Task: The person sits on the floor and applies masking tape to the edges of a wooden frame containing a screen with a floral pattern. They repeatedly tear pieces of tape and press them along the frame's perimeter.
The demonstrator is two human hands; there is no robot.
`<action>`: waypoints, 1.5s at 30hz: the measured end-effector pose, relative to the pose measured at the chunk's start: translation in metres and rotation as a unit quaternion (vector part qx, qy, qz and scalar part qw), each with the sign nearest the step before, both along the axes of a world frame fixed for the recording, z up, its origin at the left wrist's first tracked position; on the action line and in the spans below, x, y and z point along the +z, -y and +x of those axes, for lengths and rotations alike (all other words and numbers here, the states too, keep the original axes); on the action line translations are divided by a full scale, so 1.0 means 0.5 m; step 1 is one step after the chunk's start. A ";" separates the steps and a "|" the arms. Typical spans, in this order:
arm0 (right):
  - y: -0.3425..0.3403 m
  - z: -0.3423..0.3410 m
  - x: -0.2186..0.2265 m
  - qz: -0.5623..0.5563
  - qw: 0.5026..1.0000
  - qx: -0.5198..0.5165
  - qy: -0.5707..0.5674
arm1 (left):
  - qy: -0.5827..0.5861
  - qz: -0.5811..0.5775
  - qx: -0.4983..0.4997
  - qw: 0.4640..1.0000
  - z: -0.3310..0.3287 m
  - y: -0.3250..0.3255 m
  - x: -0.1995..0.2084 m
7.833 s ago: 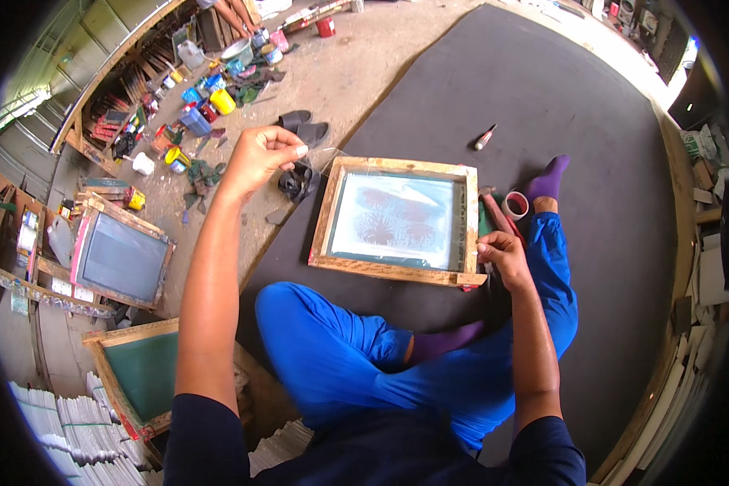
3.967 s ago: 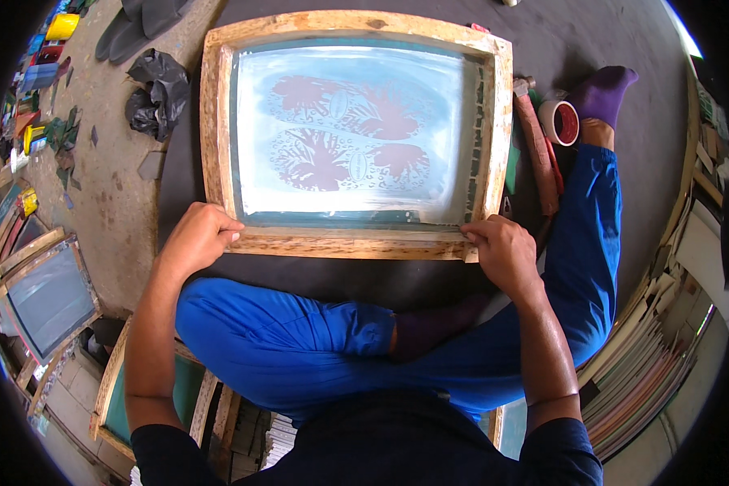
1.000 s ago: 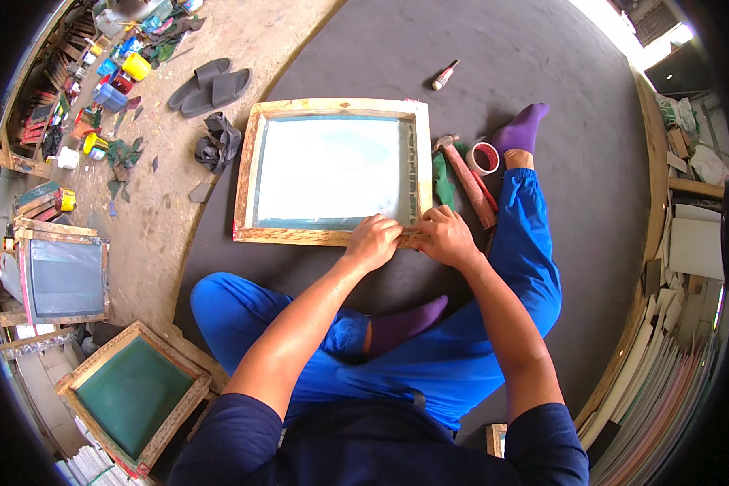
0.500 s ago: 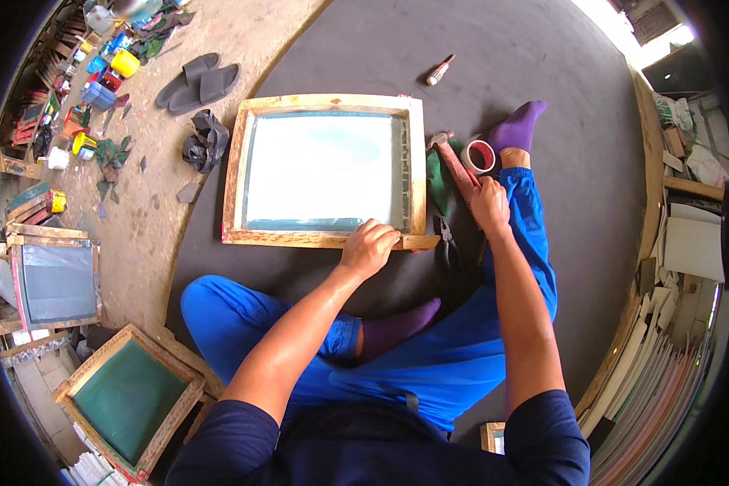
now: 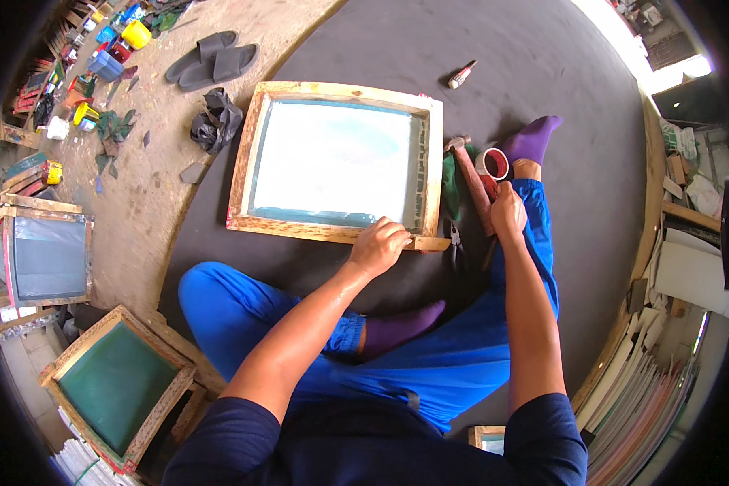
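Note:
A wooden screen frame (image 5: 243, 154) with pale mesh lies flat on the dark mat before me. My left hand (image 5: 378, 246) is closed on its near rail, close to the right corner, where a wooden end (image 5: 431, 243) juts out. My right hand (image 5: 508, 212) is beside a hammer (image 5: 471, 180) with a reddish handle. Its fingers are pinched at a small red thing (image 5: 491, 186) that I cannot make out. Just beyond them is a roll of tape (image 5: 492, 164). Black-handled pliers (image 5: 457, 247) and a green cloth-like thing (image 5: 451, 186) lie between frame and hammer.
A screwdriver (image 5: 462, 75) lies farther off on the mat (image 5: 575, 267). Sandals (image 5: 212, 61) and a crumpled black bag (image 5: 216, 121) are at left. Other framed screens (image 5: 121, 385) stand lower left, paint containers (image 5: 105, 65) upper left. Stacked sheets (image 5: 648, 413) line the right.
The view has shifted, so the frame and tools sit slightly farther right. My right hand has moved a little off the hammer handle; my left hand stays at the frame's near rail.

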State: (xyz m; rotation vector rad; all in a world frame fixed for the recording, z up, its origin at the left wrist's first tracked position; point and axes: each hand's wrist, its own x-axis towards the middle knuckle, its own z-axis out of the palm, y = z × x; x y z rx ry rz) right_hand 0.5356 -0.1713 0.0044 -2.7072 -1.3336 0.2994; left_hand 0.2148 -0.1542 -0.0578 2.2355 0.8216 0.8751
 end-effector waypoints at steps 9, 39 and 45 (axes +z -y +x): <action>0.051 -0.102 0.126 0.039 0.976 0.119 -0.179 | -0.072 0.023 -0.014 0.997 -0.004 -0.002 0.007; 0.059 -0.200 0.115 0.001 0.946 0.274 -0.171 | -0.065 0.073 0.005 0.995 -0.032 -0.019 -0.010; -0.002 -0.256 0.215 -0.130 0.944 0.301 -0.023 | -0.064 0.116 0.018 0.991 -0.031 -0.010 -0.013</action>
